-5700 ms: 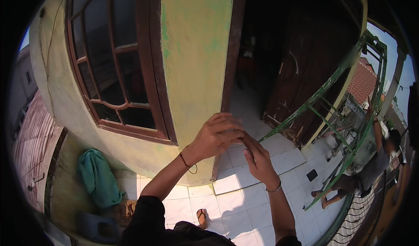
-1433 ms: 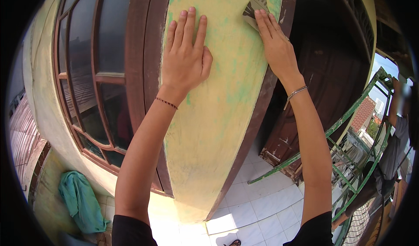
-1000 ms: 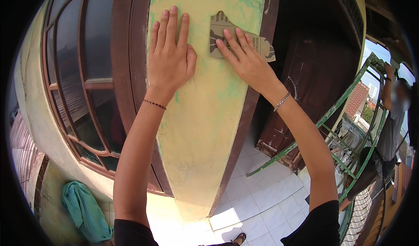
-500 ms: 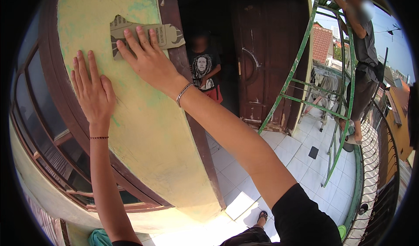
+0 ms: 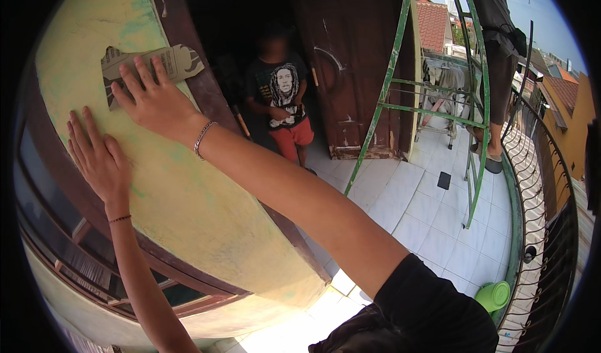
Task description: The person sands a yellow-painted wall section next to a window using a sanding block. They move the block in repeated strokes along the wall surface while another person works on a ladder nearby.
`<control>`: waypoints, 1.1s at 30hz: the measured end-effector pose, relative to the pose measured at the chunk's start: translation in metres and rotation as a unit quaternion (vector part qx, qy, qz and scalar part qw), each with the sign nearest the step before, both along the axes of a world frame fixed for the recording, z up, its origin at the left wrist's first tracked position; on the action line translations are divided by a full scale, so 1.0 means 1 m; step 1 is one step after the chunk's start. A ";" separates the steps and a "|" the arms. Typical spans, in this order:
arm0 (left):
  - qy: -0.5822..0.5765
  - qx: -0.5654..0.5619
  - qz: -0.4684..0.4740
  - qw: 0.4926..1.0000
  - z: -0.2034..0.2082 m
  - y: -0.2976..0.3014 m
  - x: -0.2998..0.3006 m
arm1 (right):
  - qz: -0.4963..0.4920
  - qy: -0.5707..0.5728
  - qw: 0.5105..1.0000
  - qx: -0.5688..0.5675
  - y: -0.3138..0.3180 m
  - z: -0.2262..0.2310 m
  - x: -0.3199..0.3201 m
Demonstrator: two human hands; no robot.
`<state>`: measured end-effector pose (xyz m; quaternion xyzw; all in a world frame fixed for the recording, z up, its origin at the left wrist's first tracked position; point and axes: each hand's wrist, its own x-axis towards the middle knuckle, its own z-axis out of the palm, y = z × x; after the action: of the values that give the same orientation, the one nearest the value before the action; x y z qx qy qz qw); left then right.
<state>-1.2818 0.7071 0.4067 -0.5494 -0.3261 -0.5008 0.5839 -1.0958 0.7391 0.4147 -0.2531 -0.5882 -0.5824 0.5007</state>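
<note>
Sandpaper [image 5: 183, 62] is being pressed across the edge of the wall [image 5: 188, 221] by the flat right hand [image 5: 158, 101], left hand [image 5: 101, 160] apart; steadiness seemingly being required.

Greyish paper sheet [image 5: 179, 62] (ragged top edge), flat against yellow wall [image 5: 181, 206], wall smudged with green patches

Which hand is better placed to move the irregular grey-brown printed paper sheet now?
Probably the right hand: it lies spread over the paper sheet. The left hand is spread against the patchy yellow painted wall, apart from the sheet.
</note>
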 end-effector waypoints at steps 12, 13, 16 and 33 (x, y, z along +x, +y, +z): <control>0.010 0.011 -0.003 1.000 0.002 0.003 -0.002 | -0.028 0.002 0.999 -0.015 -0.002 0.001 -0.003; 0.009 0.010 -0.005 1.000 0.001 0.004 -0.001 | -0.029 0.001 1.000 -0.011 -0.001 0.001 -0.001; 0.009 0.009 -0.001 1.000 0.002 0.001 -0.004 | -0.027 -0.001 1.000 -0.008 -0.005 0.003 -0.003; 0.016 0.017 0.027 0.999 0.005 0.009 -0.005 | -0.038 0.012 0.999 0.013 -0.008 0.006 -0.002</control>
<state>-1.2863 0.7157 0.4119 -0.5382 -0.3234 -0.4813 0.6116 -1.0979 0.7309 0.4205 -0.2760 -0.5644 -0.6056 0.4883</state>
